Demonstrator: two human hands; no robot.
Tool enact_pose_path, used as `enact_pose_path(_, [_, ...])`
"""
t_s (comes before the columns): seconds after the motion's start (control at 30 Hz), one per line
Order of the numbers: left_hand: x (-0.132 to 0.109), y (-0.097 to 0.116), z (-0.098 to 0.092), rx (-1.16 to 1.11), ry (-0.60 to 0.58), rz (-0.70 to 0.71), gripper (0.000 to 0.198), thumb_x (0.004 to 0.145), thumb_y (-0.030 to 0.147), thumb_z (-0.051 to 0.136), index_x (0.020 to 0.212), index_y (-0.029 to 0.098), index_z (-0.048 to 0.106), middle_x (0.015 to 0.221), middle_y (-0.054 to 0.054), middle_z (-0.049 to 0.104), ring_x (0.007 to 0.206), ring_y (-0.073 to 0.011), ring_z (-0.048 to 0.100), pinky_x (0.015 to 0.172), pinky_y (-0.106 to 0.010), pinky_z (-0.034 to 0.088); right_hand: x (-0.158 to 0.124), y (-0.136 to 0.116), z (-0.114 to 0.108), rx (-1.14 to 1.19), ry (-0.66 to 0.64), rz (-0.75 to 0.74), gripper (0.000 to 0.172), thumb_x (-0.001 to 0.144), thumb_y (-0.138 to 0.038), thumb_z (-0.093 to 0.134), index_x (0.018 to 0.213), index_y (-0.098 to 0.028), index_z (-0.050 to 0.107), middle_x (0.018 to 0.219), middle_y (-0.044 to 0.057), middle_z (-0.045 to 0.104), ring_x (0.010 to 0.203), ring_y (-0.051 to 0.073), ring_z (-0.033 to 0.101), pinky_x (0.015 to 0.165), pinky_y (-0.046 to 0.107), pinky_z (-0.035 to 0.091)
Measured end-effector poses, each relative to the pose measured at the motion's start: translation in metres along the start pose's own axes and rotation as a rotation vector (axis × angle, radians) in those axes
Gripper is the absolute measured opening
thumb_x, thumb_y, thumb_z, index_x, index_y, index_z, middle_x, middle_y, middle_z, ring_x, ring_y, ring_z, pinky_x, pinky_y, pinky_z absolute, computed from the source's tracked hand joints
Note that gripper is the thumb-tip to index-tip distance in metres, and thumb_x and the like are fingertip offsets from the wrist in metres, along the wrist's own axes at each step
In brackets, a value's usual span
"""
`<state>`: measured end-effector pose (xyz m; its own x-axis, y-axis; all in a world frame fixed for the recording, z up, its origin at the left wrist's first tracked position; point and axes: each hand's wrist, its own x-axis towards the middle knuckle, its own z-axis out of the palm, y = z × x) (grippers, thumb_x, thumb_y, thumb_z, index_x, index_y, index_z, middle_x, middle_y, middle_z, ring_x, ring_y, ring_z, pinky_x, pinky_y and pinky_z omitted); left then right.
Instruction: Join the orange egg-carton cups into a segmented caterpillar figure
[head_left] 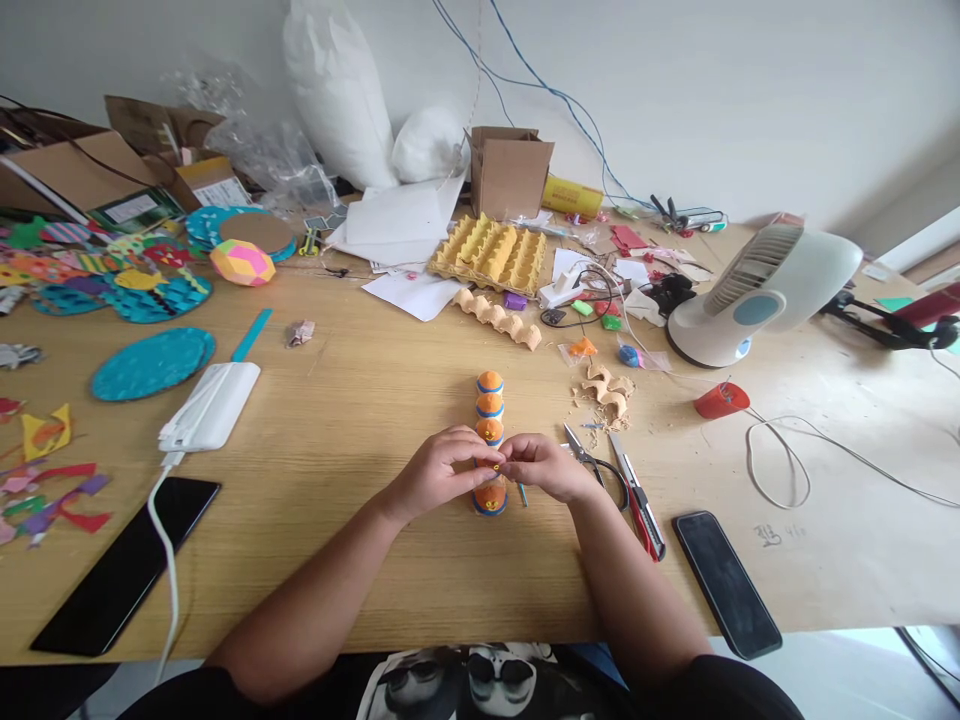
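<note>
A strip of egg-carton cups (490,405), covered in orange with blue bands, runs lengthwise away from me on the table. Small yellow ring shapes show on the nearer cups. From the left, my left hand (439,468) is closed around one of the nearer cups, thumb low and fingers over the top. My right hand (547,466) comes in from the other side in a pinch, its fingertips meeting the left ones over that cup. Whatever the pinch holds is too small to make out. A thin blue stick (523,495) lies just right of the strip.
Scissors (592,462) and a utility knife (637,500) lie right of my right hand, with a phone (727,582) beyond. Carton scraps (606,392), a yellow egg tray (491,256) and a white fan (757,290) stand farther back. A power bank (217,400) is at left.
</note>
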<state>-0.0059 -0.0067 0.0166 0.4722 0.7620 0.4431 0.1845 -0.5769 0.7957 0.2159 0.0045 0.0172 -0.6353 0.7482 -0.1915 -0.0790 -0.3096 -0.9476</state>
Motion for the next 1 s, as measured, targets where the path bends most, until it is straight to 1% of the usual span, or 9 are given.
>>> enact_pose_path(0.13, [0.0001,0.0018,0.0003,0.002,0.012,0.008,0.017,0.088,0.023,0.076,0.105,0.025,0.078,0.096,-0.005,0.078,0.092,-0.0188,0.070,0.085,-0.033,0.057,0.0002,0.0015,-0.0023,-0.008,-0.005,0.011,0.031,0.078,-0.040,0.083,0.086,-0.013,0.072,0.077,0.000,0.069,0.069,0.010,0.059,0.070,0.025,0.044])
enact_pose_path(0.33, [-0.0002,0.0004,0.0006,0.011,0.027,0.002,0.015,0.088,0.022,0.076,0.102,0.025,0.078,0.094,-0.004,0.078,0.090,-0.0186,0.070,0.084,-0.034,0.057,0.0002,0.0020,-0.0030,-0.040,0.021,0.010,0.033,0.077,-0.043,0.084,0.086,-0.013,0.073,0.075,0.000,0.069,0.067,0.010,0.057,0.068,0.024,0.043])
enact_pose_path(0.63, [0.0009,0.0011,0.0014,0.021,0.021,-0.004,0.009,0.087,0.023,0.077,0.096,0.024,0.077,0.091,-0.004,0.078,0.087,-0.0186,0.069,0.082,-0.033,0.056,0.0011,0.0032,-0.0053,-0.072,0.007,0.040,0.032,0.078,-0.042,0.083,0.087,-0.013,0.073,0.079,0.001,0.070,0.071,0.012,0.060,0.073,0.026,0.044])
enact_pose_path(0.8, [0.0011,0.0020,0.0014,0.015,0.026,-0.004,0.006,0.086,0.023,0.077,0.092,0.023,0.076,0.090,-0.004,0.078,0.087,-0.0184,0.069,0.081,-0.033,0.056,0.0003,0.0010,-0.0052,-0.081,0.003,0.034,0.032,0.079,-0.043,0.082,0.087,-0.013,0.073,0.079,0.001,0.069,0.071,0.012,0.059,0.073,0.026,0.044])
enact_pose_path(1.0, [0.0000,0.0013,0.0018,0.018,0.026,-0.016,0.006,0.087,0.024,0.077,0.093,0.023,0.076,0.090,-0.004,0.077,0.088,-0.0182,0.069,0.082,-0.033,0.056,-0.0014,-0.0022,-0.0026,-0.086,0.017,0.026,0.033,0.079,-0.044,0.081,0.085,-0.013,0.071,0.077,0.000,0.068,0.070,0.011,0.056,0.069,0.025,0.043])
